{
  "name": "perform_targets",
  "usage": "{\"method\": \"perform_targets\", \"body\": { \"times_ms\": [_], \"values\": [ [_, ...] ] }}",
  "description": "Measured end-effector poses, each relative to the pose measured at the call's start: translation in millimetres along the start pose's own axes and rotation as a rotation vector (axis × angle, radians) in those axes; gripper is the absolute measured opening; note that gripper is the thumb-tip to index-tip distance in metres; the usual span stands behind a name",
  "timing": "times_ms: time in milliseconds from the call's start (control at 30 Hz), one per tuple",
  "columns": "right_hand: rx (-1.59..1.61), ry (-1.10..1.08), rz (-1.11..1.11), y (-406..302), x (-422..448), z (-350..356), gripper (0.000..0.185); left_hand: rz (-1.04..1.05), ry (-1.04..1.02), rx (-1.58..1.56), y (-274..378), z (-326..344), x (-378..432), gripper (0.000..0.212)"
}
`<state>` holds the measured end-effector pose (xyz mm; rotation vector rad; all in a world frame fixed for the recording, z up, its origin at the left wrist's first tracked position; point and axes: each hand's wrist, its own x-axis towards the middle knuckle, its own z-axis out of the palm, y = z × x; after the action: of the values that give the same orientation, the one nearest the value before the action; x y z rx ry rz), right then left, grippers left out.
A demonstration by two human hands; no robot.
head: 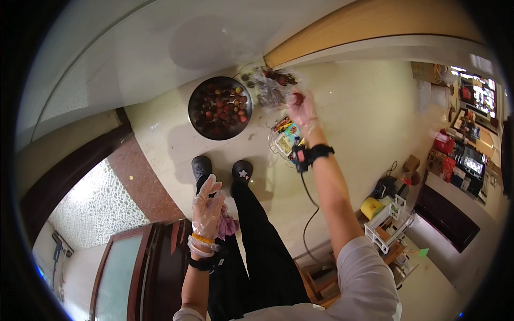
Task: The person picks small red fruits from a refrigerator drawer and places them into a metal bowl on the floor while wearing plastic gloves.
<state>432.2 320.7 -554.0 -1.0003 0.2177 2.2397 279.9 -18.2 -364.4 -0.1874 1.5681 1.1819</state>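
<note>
My right hand (304, 114), in a clear plastic glove, is stretched out at the upper middle with a dark red round fruit (297, 98), likely a lychee, in its fingers. Just beyond it, a clear plastic bag (268, 91) lies crumpled on the floor with dark red contents. Left of the bag stands a dark round basin (196, 98) with many reddish lychee-like fruits (223, 108) spread over its bottom. Lower down, my left hand (207, 210), also gloved, holds a bunched purple cloth (228, 225) in front of my legs. Its upper fingers are extended.
A wire basket (274, 147) of packaged snacks sits below my right wrist. My shoes (243, 170) stand below the basin. A cable (307, 226) hangs from the wrist device (301, 157). A glossy pale panel (132, 52) rises behind the basin. At right are a white rack (377, 236) and boxes.
</note>
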Motion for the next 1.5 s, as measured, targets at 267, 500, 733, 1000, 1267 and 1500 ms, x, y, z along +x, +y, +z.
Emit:
{"method": "perform_targets", "body": {
  "times_ms": [267, 500, 733, 1000, 1267, 1500],
  "values": [
    [-0.238, -0.345, -0.079, 68.8, -155.5, 73.2, 0.047, 0.086, -0.104, -0.028, 24.6, 23.7, -2.0, 0.048],
    [-0.291, -0.477, -0.2, 116.4, -213.0, 73.0, 0.051, 0.109, -0.112, -0.079, 31.9, 24.3, -12.2, 0.048],
    [-0.413, -0.355, -0.135, 129.3, -235.8, 80.2, 0.054, 0.179, -0.156, -0.106, 46.7, 26.5, -31.3, 0.052],
    [-0.629, -0.315, -0.204, 137.4, -240.2, 86.0, 0.049, 0.145, -0.178, -0.132, 45.7, 22.1, -34.7, 0.056],
    [-0.809, -0.206, -0.244, 150.0, -233.1, 100.5, 0.045, 0.153, -0.176, -0.125, 47.1, 12.1, -33.5, 0.054],
    [-1.388, -0.365, -0.708, 161.5, -232.2, 106.1, 0.045, 0.088, -0.25, -0.226, 69.5, 16.7, -38.3, 0.04]
  ]
}}
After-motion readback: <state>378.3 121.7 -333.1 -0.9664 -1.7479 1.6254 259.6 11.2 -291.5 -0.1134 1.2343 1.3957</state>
